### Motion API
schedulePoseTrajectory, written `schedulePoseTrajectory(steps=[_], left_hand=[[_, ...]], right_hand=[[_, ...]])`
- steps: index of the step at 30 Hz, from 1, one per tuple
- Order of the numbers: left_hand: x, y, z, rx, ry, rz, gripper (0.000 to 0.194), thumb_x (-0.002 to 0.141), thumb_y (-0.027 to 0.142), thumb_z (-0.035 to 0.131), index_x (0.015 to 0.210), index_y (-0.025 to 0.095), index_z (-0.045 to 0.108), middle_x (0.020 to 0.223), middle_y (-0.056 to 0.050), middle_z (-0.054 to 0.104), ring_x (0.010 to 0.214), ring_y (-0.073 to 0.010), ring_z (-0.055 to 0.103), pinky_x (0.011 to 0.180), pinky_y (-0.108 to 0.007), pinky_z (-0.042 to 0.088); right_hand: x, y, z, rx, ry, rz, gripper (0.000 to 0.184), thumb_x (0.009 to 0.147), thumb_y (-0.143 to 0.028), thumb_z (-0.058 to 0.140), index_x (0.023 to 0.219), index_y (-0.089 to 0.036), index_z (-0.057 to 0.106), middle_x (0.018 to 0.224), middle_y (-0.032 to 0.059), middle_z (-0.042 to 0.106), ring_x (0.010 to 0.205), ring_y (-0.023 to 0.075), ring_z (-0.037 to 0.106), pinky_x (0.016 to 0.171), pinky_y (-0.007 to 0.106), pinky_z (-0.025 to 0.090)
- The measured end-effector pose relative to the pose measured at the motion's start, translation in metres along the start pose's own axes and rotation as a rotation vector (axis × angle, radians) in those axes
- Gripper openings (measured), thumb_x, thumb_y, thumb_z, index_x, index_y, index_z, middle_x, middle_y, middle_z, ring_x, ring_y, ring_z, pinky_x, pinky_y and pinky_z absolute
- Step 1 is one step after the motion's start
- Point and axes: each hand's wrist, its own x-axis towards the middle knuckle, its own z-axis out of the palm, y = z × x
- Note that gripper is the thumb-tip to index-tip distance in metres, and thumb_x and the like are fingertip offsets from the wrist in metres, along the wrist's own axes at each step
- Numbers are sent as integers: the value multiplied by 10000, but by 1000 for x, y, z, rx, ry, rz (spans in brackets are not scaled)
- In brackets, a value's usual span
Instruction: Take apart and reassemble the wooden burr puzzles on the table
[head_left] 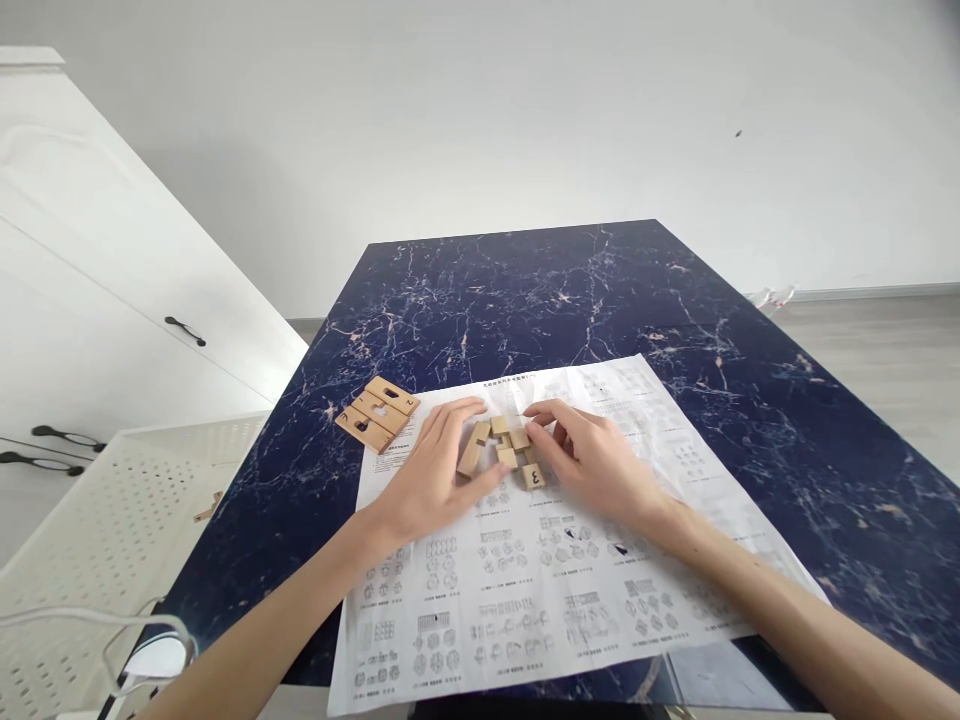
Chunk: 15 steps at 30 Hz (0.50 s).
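Wooden blocks [499, 427] clustered on printed sheet [349, 650], left hand [420, 480] spread wide beside them, right hand [604, 465] curled at their right side, grip can't tell; light, even fingertip pressure best avoids skewing pieces.

"Where do we have the sheet [510, 590]?"
"On the table [487, 310]."
"And our blocks [470, 460]?"
"Clustered on the sheet, nearer its far edge than its near one."
"What about the flat pieces [369, 406]?"
"We see them at its far left corner."
"Beyond that?"
"Basket [176, 470] and cabinet [135, 260] left of it, wall [487, 120] behind."
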Motion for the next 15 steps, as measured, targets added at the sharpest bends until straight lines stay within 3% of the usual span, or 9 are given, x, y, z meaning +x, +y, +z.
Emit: schedulePoseTrajectory(steps=[3, 5, 8, 12, 15], left_hand=[[-1, 1, -1, -15, -85, 16, 863, 954, 645, 752, 1634, 317, 333, 1690, -160, 426, 1579, -406, 412, 1264, -622, 423], [-2, 0, -1, -12, -115, 20, 932, 920, 679, 778, 1643, 334, 303, 1706, -162, 404, 1590, -413, 398, 1264, -642, 416], [-1, -1, -1, -9, -131, 32, 946, 890, 700, 800, 1627, 360, 315, 1692, -155, 421, 1577, -427, 412, 1247, -664, 425], [-1, -3, 0, 1, -142, 42, 944, 872, 707, 812, 1606, 356, 333, 1667, -156, 435, 1561, -431, 418, 1242, -673, 422], [0, -4, 0, -7, -143, 48, 880, 891, 660, 821, 1581, 356, 369, 1623, -145, 477, 1528, -421, 449, 1225, -659, 440]], right_hand=[[-1, -3, 0, 55, -59, -12, 291, 1097, -366, 495, 1236, -191, 681, 825, 53, 783, 607, 186, 662, 559, 324, 487], [-2, -5, 0, 118, -117, -31, 268, 1093, -330, 500, 1258, -202, 668, 973, 71, 821, 614, 164, 662, 549, 310, 493], [-3, -7, 0, 199, -190, -56, 254, 1088, -290, 509, 1280, -222, 660, 1132, 81, 820, 590, 129, 646, 521, 286, 498], [-5, -6, -1, 233, -244, -101, 284, 1051, -276, 601, 1327, -233, 652, 915, 26, 771, 589, 136, 639, 533, 280, 530], [-5, -5, -3, 216, -263, -232, 373, 1010, -307, 699, 1371, -269, 612, 1205, 75, 744, 753, 159, 693, 636, 315, 603]])
